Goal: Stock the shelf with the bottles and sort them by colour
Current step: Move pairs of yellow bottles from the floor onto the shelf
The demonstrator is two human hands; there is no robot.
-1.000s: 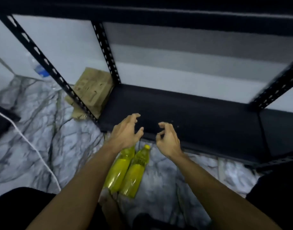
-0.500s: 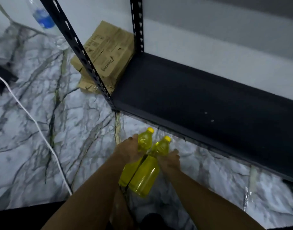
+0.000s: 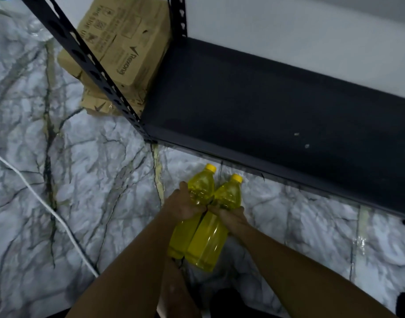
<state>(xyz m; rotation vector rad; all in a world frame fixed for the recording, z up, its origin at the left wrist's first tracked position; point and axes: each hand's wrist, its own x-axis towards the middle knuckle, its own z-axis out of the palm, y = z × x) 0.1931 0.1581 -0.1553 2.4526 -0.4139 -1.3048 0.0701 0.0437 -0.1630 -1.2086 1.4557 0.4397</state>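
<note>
Two yellow bottles lie side by side before the shelf. Both hands, apart and empty a second ago, now grip them: left hand on the left bottle, right hand on the right.

Dim, bluish cast overall. Soft motion blur thru frame, print on cardboard box barely legible. Wide-angle bend w/ shelf upright slanting. Wet-looking glare on marble floor at right; forearms dark, underexposed.
</note>
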